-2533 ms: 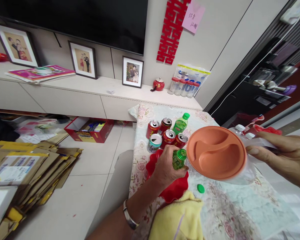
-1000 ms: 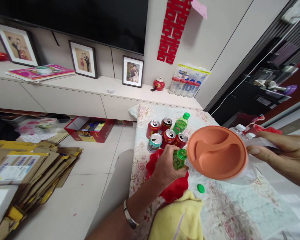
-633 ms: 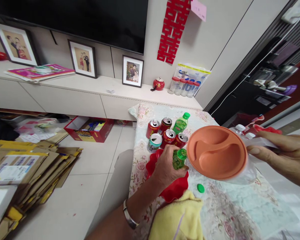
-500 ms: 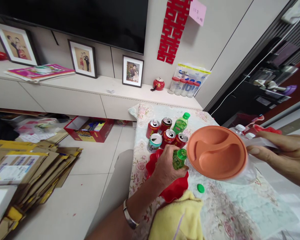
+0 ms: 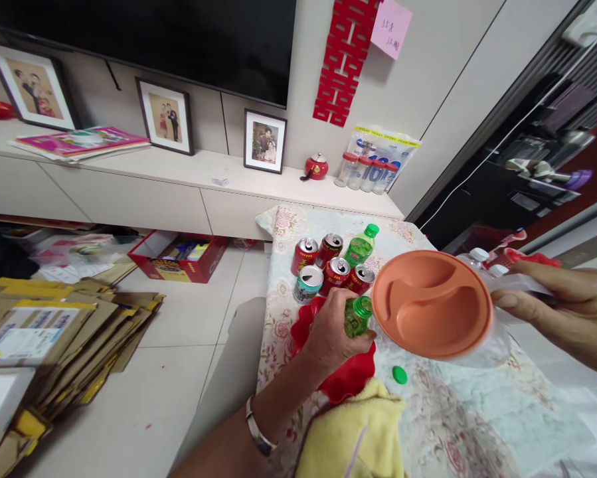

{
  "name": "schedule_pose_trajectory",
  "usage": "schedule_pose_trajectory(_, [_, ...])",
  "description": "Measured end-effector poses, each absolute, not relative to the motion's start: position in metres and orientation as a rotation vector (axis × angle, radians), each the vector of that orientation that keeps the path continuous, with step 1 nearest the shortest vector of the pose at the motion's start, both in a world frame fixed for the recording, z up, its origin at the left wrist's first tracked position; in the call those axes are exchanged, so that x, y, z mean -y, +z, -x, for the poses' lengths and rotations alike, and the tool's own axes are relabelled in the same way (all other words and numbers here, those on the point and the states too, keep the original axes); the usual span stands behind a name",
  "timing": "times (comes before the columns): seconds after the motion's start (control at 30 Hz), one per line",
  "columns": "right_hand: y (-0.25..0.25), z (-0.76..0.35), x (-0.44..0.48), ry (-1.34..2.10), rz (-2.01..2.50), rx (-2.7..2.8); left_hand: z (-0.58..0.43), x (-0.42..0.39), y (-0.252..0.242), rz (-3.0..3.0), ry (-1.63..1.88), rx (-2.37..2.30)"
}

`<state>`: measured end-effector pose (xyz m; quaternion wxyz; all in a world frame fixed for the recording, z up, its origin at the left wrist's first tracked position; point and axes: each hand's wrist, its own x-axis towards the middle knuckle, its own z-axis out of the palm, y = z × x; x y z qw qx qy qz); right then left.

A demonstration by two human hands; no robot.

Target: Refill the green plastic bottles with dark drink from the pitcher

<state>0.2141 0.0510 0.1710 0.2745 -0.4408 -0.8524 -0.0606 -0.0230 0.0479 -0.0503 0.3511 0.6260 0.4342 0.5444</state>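
Note:
My left hand [image 5: 331, 332] is closed around a green plastic bottle [image 5: 356, 320], whose neck points up beside the pitcher. A loose green cap [image 5: 399, 375] lies on the tablecloth to the right. My right hand [image 5: 572, 312] grips the clear handle of a pitcher with a round orange lid [image 5: 432, 305]; the lid faces me, so the pitcher's body is mostly hidden. The lid's left edge is close to the bottle's neck; whether they touch, I cannot tell. Beneath my left hand sits a red scalloped tray [image 5: 350, 378].
Several red drink cans [image 5: 337, 271], a teal can [image 5: 308, 284] and another green bottle [image 5: 362, 245] stand behind my left hand. A yellow cloth [image 5: 355, 435] lies at the table's front. Clear bottles [image 5: 477, 257] stand behind the pitcher. Flattened cardboard [image 5: 69, 332] is piled on the floor.
Almost nothing differs. Both hands keep their places, with the green bottle and the pitcher held as before; the view has shifted very slightly.

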Motion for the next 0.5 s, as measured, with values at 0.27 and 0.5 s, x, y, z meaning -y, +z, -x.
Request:
schedule_pose_trajectory(0.27, [0.1706,-0.2126,-0.0525,-0.134,1.188,2.280,0.0232,-0.0475,-0.0508,-1.623,1.404,-1.126])
schedule_pose_trajectory(0.5, [0.1680,-0.2177,-0.0522,-0.131,1.200,2.275,0.0232,-0.0470,-0.0501,-1.625,1.402,-1.134])
